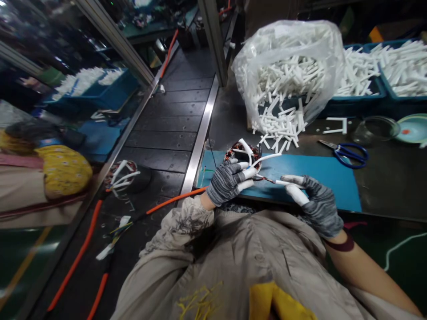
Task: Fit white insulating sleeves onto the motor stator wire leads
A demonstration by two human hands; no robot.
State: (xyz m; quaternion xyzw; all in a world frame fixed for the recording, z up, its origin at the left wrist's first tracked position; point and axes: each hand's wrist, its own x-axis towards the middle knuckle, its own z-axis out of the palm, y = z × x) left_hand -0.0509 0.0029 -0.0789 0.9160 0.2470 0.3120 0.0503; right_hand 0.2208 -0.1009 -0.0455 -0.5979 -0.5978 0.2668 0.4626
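Two gloved hands work over a blue mat (320,175) on a dark bench beside a black conveyor (167,133), in a dim workshop. Left hand (228,180) grips a wound coil (243,155) at the mat's near left edge; its white sleeved leads point up and right. Right hand (316,204) pinches one white sleeve (283,182), its long axis lying left to right. Behind, a plastic bag (290,66) spills white tubes; blue-handled scissors (347,153) lie to the right.

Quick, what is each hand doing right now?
Left hand: closed on the wound coil with white tubes.
Right hand: pinching a white tube on a wire from the coil.
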